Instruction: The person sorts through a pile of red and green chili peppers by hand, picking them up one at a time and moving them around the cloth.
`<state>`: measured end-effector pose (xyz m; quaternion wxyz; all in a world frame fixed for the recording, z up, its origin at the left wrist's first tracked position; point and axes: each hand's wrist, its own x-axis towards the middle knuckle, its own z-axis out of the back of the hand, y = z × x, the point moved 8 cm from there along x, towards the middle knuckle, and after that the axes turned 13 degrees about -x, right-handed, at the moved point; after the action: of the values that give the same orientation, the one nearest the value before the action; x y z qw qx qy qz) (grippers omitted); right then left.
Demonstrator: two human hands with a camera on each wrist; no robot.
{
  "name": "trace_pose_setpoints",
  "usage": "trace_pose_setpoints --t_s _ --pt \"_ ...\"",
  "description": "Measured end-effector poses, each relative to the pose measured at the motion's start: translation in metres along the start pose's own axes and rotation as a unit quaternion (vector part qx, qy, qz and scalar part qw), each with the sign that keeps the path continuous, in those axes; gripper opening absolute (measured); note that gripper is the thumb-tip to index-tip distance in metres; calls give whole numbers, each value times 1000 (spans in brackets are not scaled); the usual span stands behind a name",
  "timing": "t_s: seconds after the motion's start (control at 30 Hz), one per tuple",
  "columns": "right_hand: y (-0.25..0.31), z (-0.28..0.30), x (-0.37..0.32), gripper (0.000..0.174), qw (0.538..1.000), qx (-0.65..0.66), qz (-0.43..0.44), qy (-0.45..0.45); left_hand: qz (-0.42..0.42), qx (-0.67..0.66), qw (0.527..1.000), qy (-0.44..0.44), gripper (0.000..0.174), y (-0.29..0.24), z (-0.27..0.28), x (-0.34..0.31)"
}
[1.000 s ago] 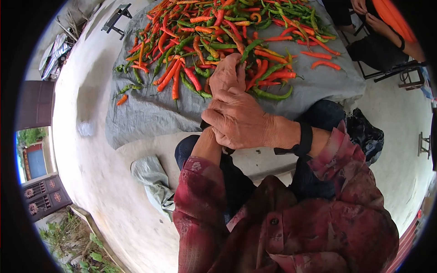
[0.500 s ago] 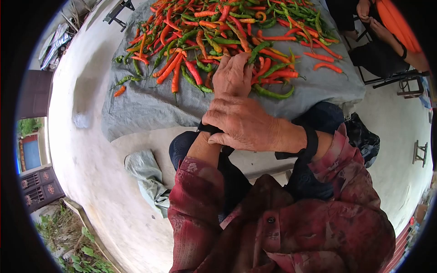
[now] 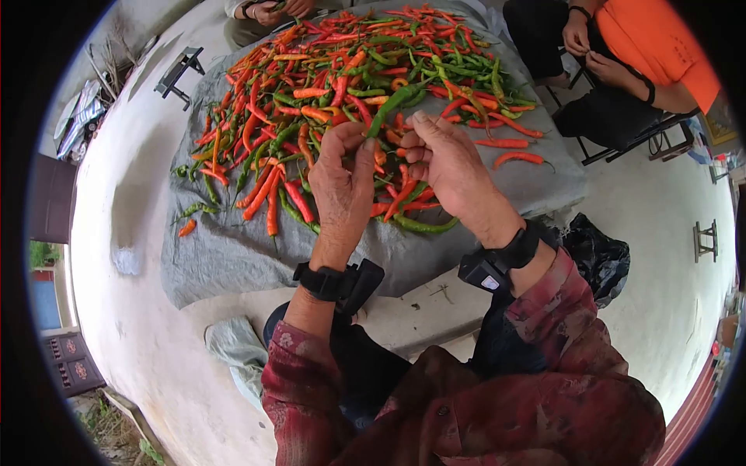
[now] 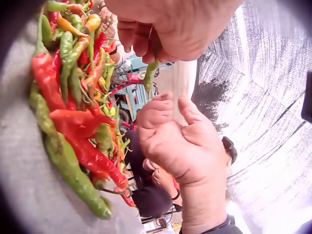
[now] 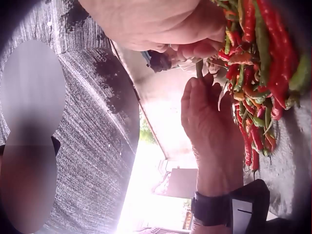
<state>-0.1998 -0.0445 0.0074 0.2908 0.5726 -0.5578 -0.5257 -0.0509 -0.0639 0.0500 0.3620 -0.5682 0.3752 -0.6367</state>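
Observation:
A long green chili pepper [image 3: 392,107] stands up from my left hand [image 3: 343,186], pinched between the thumb and fingers over the near side of the chili pile [image 3: 311,116]. My right hand [image 3: 458,175] is just right of it, its fingers curled and thumb raised. In the left wrist view, the pepper [image 4: 151,75] points from my left hand [image 4: 185,24] toward the right hand [image 4: 180,141], whose thumb stands apart from the curled fingers with nothing visible between. The right wrist view has part of the pepper [image 5: 200,68] between both hands.
Red, orange and green chilies cover a grey cloth [image 3: 233,264]. A person in orange [image 3: 660,46] sits at right; another person's hands [image 3: 268,12] show at the far edge. A black plastic bag [image 3: 597,256] lies beside my right knee, a pale cloth sack [image 3: 237,353] at left.
My right hand has left my left wrist and moved beside the left hand's fingers. The left hand has turned, with the green pepper upright. The head view now takes in the pile's far side.

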Motion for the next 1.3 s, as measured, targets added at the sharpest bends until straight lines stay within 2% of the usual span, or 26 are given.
trace_pose_setpoints --t_s 0.03,0.07,0.13,0.2,0.27,0.33,0.4,0.47,0.6,0.67,0.7,0.73,0.77,0.8,0.83,0.87,0.9,0.93,1.0,1.07,1.1,1.13,1.2,1.23,1.27,1.3 --pt "1 -4 1 23 999 -18 0 45 -16 0 1000 8 14 -2 -2 -3" --pt "1 -2 2 23 999 -19 3 40 -30 2 999 15 15 -3 -3 -6" --pt "2 -10 0 25 991 -82 31 97 -42 10 999 27 17 -5 -5 -14" --pt "3 -10 0 25 990 -82 42 111 13 -3 997 76 19 -3 -12 -20" --pt "2 -13 0 23 981 -125 45 140 14 -5 996 85 21 -6 -15 -23" --pt "5 -8 2 22 980 -144 42 129 20 7 994 109 18 -4 -17 -25" --pt "9 0 9 22 978 -164 41 121 19 -1 995 96 16 -7 -11 -21" --pt "16 26 25 23 990 -121 34 66 18 -10 996 84 14 -8 -3 -18" --pt "32 65 45 26 990 -127 48 21 50 10 994 96 16 -1 6 -17" --pt "34 80 48 28 979 -201 40 -11 100 98 972 188 16 6 -7 -23" --pt "31 79 48 27 972 -231 44 9 100 95 973 185 16 6 -8 -25" --pt "27 80 50 27 971 -233 44 11 83 117 963 228 16 5 -19 -31" --pt "19 79 51 27 986 -164 27 27 65 139 950 272 16 6 -28 -38" --pt "15 74 50 27 995 -93 9 43 65 138 950 271 16 8 -31 -41" --pt "16 71 51 27 995 -94 9 43 6 182 949 258 16 3 -33 -44" --pt "20 81 54 26 999 34 19 -37 -52 225 942 244 16 -1 -34 -46" --pt "21 91 53 25 980 161 29 -115 -50 225 942 243 16 3 -33 -47" --pt "19 93 53 25 980 161 29 -114 -43 207 952 222 16 7 -28 -44" --pt "18 91 50 24 995 41 25 -84 -41 190 960 202 15 9 -17 -35" --pt "21 83 45 23 998 9 50 -47 50 108 984 131 12 16 8 -21" --pt "23 75 42 23 997 -23 72 -11 131 75 983 108 9 26 19 -18" --pt "21 75 41 23 997 -24 73 -9 131 76 983 106 9 28 26 -16" --pt "20 62 39 23 992 -79 87 40 165 -92 981 38 11 36 43 -11" --pt "14 54 39 24 991 -100 69 51 180 -135 974 28 12 39 46 -12" --pt "11 49 37 24 991 -100 70 52 178 -135 974 28 12 38 46 -11" --pt "8 31 30 27 982 -152 53 101 196 -161 967 35 12 40 44 -13"
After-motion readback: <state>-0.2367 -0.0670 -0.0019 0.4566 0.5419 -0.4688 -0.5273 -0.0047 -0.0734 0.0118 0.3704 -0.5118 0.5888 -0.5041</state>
